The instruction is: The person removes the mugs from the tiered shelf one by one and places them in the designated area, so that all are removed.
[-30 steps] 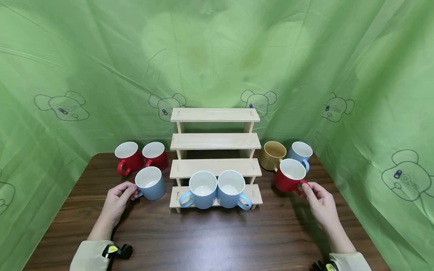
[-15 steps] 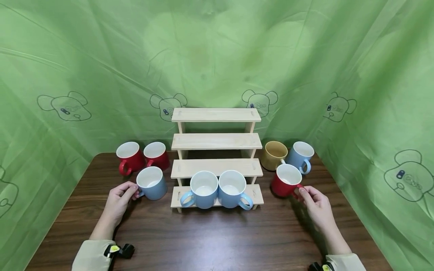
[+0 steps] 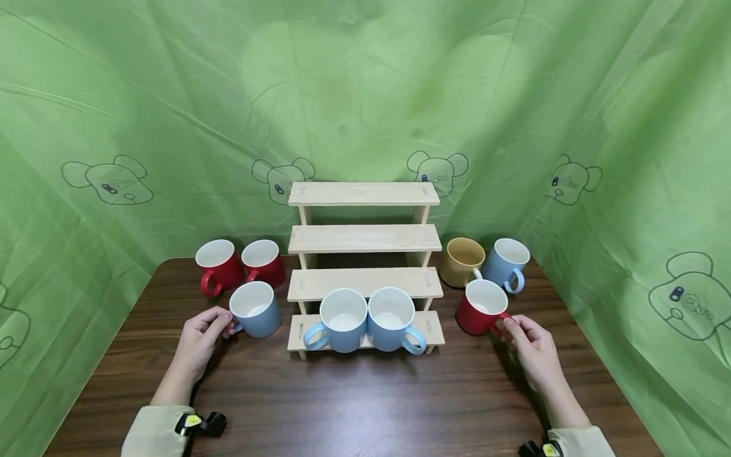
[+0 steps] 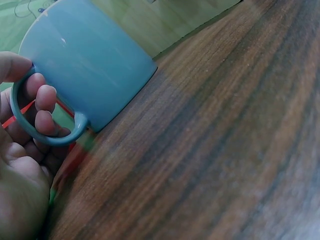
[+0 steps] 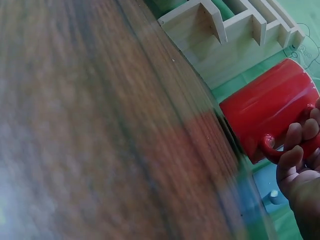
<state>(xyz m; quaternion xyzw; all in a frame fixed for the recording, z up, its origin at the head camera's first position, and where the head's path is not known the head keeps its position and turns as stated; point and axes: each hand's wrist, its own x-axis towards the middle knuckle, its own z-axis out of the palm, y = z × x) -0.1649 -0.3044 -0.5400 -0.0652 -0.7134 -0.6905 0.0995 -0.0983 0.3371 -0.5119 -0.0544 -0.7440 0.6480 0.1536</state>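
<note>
My left hand (image 3: 198,339) grips the handle of a light blue mug (image 3: 258,314). In the left wrist view several fingers pass through that mug's handle (image 4: 50,140), and its base meets the tabletop. On the right, my right hand (image 3: 532,348) holds a red mug (image 3: 475,315) by its handle; the mug stands upright, its white inside facing up. The right wrist view shows fingers curled through the red handle (image 5: 272,151). Between the hands, two light blue mugs (image 3: 342,333) sit side by side on the lowest step of a wooden tiered rack (image 3: 365,282), handles pointing outward.
Two red mugs (image 3: 226,270) stand behind the left hand's mug. A tan mug (image 3: 459,270) and a light blue mug (image 3: 502,270) stand behind the right hand's mug. Green cloth (image 3: 342,95) hangs behind and beside the brown wooden table (image 3: 342,406).
The red mug in my right hand has come down and slightly toward me, away from the blue mug behind it. The left hand keeps hold of its blue mug in place.
</note>
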